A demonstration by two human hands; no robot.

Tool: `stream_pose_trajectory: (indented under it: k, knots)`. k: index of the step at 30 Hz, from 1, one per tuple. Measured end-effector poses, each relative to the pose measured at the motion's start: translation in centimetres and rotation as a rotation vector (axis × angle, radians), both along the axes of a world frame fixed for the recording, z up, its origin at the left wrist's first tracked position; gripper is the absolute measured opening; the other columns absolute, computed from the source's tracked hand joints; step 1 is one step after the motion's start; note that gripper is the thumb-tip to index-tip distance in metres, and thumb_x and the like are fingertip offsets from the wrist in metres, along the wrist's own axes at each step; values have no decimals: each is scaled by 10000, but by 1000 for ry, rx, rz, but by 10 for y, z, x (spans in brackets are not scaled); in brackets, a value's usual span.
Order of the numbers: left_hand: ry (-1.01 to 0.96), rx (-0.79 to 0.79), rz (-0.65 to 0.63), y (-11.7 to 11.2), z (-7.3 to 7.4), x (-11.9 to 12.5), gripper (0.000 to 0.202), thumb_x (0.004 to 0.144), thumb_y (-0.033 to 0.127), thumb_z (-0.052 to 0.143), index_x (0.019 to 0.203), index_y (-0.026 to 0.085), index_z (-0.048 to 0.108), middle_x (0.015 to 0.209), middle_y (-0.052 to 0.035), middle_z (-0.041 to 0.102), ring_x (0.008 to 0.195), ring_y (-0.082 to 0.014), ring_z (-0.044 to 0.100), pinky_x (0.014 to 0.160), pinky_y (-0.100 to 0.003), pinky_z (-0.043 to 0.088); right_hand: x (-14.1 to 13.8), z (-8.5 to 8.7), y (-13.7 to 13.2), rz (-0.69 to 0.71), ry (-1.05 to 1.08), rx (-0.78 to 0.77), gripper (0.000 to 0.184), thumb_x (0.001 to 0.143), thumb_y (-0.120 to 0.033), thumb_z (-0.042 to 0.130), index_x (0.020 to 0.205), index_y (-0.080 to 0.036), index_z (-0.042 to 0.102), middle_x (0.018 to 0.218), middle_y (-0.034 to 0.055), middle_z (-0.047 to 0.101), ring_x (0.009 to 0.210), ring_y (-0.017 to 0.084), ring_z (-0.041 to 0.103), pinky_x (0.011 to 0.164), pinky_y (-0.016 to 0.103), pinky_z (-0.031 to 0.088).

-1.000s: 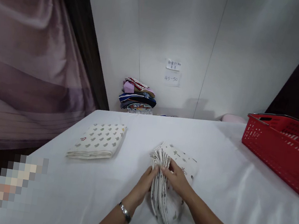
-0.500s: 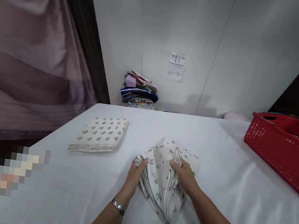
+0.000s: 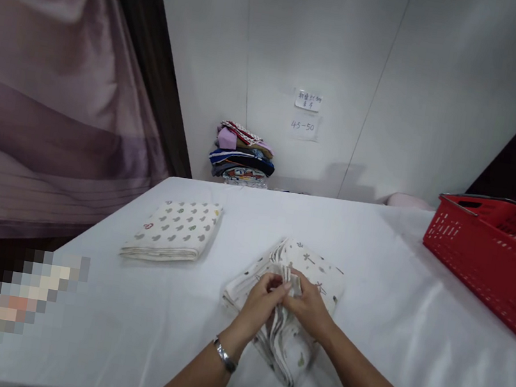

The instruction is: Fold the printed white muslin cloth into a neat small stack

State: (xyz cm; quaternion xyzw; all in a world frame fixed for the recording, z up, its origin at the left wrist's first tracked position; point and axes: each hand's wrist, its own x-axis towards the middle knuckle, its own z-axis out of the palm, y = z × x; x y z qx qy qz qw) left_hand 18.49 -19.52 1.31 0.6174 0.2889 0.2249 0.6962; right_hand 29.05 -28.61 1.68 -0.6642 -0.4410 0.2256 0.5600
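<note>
So I count two hands, two cloths, one basket (image 3: 495, 261), one stack (image 3: 242, 157) of fabrics, two paper notes (a top one (image 3: 308, 101) and a lower one (image 3: 303, 126) reading "45-50") and one bracelet (image 3: 225, 355), which sits on the left wrist. The palm cloth (image 3: 321, 271) is on the white table (image 3: 135, 330), right under and around both hands: part sticks out past the left hand (image 3: 258, 303), a wider part spreads beyond and to the right of the right hand (image 3: 311, 310), and a bunch of layers hangs down between the forearms. Both hands are nearly closed, fingers curled, thumbs almost meeting, each pinching the gathered layers; can't tell exactly how many layers each one has. Direction-wise, one corner points away from the hands, a touch left, and another points back toward the person, slightly right. The layered edges run lengthwise between those two, so the bunch's long axis goes roughly away-to-near through the grip. The whole cloth looks kinda diamond-ish, so I can't call one long axis for it. The folded cloth (image 3: 172, 232) lies flat, left of the hands and a bit beyond. The basket's well off to their right, the stack's way beyond them and left, and the notes are on the wall (image 3: 329, 42) straight ahead.
</note>
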Motion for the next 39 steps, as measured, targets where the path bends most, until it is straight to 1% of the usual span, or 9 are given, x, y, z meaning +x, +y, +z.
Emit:
stream_pose_trajectory:
  k: [3, 6, 12, 16, 23, 27, 35, 37, 39]
  knots:
    - [-43, -69, -9, -6, -5, 6, 374, 687, 426, 676, 939, 155, 626, 888, -67, 670, 825, -191, 608, 700, -261, 466, -2, -4, -5, 81, 131, 11, 551, 674, -277, 683, 1203, -220, 539, 998, 13, 655, 914, 204, 589, 832, 321, 457]
    - [-80, -197, -19, -4, -8, 5, 399, 716, 419, 649, 1010, 151, 618, 911, -74, 686, 820, -209, 630, 688, -281, 483, 4, -8, -13, 72, 387, -46, 518, 690, -360, 687, 1163, -195, 553, 781, 0, 661, 641, 165, 586, 602, 286, 475]
    - [-196, -303, 317, 44, 15, -9, 371, 728, 338, 642, 1027, 122, 603, 955, -98, 684, 856, -208, 641, 762, -303, 505, 84, 19, -62, -273, 678, 143, 298, 644, -378, 721, 830, -162, 635, 516, -33, 543, 397, 76, 360, 369, 204, 262]
    - [-255, -172, 346, 47, 38, -7, 411, 727, 363, 644, 1069, 144, 585, 981, -77, 672, 890, -205, 626, 784, -302, 495, 118, 40, -103, -414, 718, 276, 258, 630, -328, 728, 826, -181, 648, 543, -24, 544, 409, 76, 343, 345, 196, 215]
    - [-131, 154, -253, -54, 36, 30, 332, 804, 476, 511, 902, 183, 633, 867, -53, 663, 808, -192, 576, 739, -276, 450, 48, 21, -104, -144, 644, 4, 331, 730, -428, 661, 938, -171, 644, 604, 3, 570, 491, 111, 448, 436, 218, 347]
    - [-62, 357, -318, -76, 27, 35, 272, 846, 405, 449, 950, 211, 609, 918, -62, 631, 836, -192, 543, 772, -286, 423, 32, 18, -100, -58, 403, 21, 422, 765, -467, 606, 1067, -174, 612, 867, 59, 642, 718, 183, 556, 619, 277, 454]
    - [-9, 630, -571, -58, 24, 22, 388, 725, 165, 535, 1100, 253, 576, 1091, -24, 570, 857, -152, 555, 762, -265, 456, 41, 6, -101, -122, 117, -69, 326, 778, -431, 591, 968, -172, 641, 872, 52, 652, 818, 214, 571, 766, 329, 468]
    - [81, 719, -439, -32, 16, 18, 339, 775, 199, 499, 1100, 256, 579, 1103, -19, 584, 908, -155, 555, 811, -281, 452, 59, 11, -109, -219, 204, -8, 324, 783, -444, 584, 935, -166, 652, 837, 55, 658, 787, 207, 582, 733, 328, 482]
    - [252, 872, -148, 4, 6, 12, 311, 812, 257, 475, 1105, 220, 572, 1190, -51, 556, 1079, -191, 496, 948, -328, 382, 83, 28, -119, -376, 303, 125, 316, 753, -444, 622, 910, -171, 655, 798, 49, 659, 758, 204, 599, 692, 321, 496]
